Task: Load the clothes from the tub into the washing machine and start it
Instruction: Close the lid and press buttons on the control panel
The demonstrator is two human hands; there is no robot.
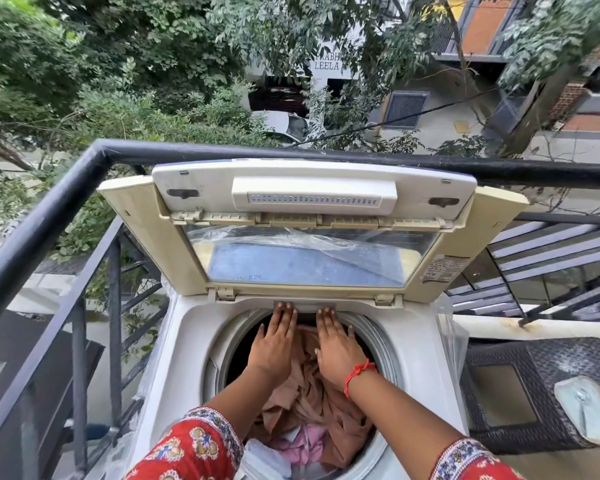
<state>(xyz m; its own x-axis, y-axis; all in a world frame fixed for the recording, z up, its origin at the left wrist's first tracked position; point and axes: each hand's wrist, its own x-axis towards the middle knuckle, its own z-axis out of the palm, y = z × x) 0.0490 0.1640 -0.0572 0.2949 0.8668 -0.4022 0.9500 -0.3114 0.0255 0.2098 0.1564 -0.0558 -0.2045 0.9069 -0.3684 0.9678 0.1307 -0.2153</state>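
I see the washing machine [194, 341] filling the centre of the frame, its lid [312, 233] folded up against the black railing [49, 216]. In the drum at lower centre lie the clothes [312, 407], mostly a tan cloth (some pink and white at the bottom edge). Both arms reach forward from the bottom of the frame over the drum. The left hand [274, 344] and right hand [333, 344] lie flat, palms down, fingers straight, side by side, gripping nothing; the fingertips [284, 308] touch the drum's far rim. A red thread [357, 374] circles the right wrist.
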